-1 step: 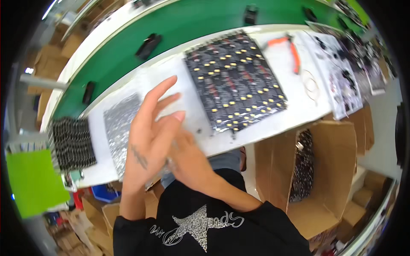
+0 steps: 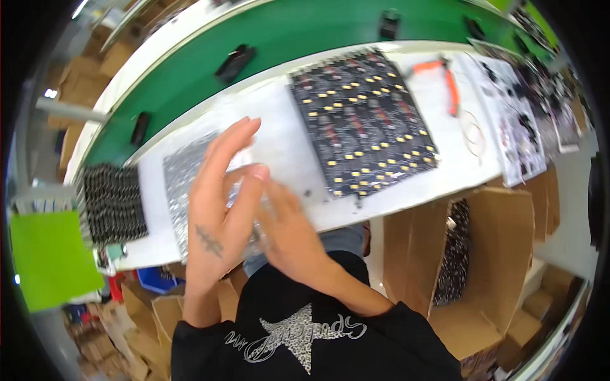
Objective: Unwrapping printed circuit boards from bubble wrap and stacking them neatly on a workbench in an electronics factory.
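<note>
Left hand [image 2: 219,209] fingers spread, laid flat over a clear plastic bag [image 2: 244,190] at the near edge of the white bench [image 2: 279,143]. Right hand [image 2: 289,232] blurred beside it, fingers on the bag; cannot tell if it pinches anything. Bag partly overlaps a silvery foil sheet [image 2: 181,184]. Its long axis and heading are unclear under the hands. Risk, as I judge it: slick film could slip off the bench edge. Black component panel [image 2: 362,120] lies further right, orange-handled cutters [image 2: 445,79] beyond.

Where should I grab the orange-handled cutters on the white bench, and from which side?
Probably by the two orange handles, coming from above on the near side. The orange-handled cutters lie flat on the white bench, handles pointing toward the person, with bare bench on both sides.
</note>
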Motion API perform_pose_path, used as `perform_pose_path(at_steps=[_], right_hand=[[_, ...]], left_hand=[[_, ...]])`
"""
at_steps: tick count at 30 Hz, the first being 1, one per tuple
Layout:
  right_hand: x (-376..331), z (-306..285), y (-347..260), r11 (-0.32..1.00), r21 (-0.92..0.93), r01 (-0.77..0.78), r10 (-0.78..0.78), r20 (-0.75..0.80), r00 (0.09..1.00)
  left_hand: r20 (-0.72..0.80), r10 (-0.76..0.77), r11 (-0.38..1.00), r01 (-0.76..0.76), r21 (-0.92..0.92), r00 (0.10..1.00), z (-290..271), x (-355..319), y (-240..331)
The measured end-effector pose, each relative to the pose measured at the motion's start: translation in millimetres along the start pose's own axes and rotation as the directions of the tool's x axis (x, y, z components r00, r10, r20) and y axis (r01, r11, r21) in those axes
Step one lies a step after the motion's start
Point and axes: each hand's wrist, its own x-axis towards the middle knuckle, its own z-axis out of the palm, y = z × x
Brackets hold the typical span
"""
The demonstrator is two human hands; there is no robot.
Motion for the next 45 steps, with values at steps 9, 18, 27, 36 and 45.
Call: perform_pose_path(at_steps=[9, 18, 27, 36, 45], right_hand=[[5, -21, -14, 0.943, 0.315, -0.109, 0.043, 0.209, 0.977], [20, 7, -10, 0.502, 0.747, -0.436, 0.625, 0.035, 0.78], [43, 9, -37, 0.759, 0.398, -0.516, 0.485, 0.184, 0.855], [76, -9, -120, 0.731, 0.564, -0.384, 0.449, 0.026, 0.893], [127, 48, -141, 0.991, 0.095, -0.09, 0.054, 0.329, 0.943]], left_hand=[[-0.064, 0.139, 0.876, -0.093, 0.474, 0.988, -29, -39, -64], [-0.145, 0.277, 0.81, -0.149, 0.567, 0.95, -25, -53, -82], [-0.203, 0.153, 0.829, -0.014, 0.559, 0.967, -46, -75, -85], [-0.15, 0.145, 0.982, -0.123, 0.146, 0.978, -98, -88, -52], [-0.184, -0.19, 0.488, -0.07, -0.87, 0.964, -94, -102, -104]])
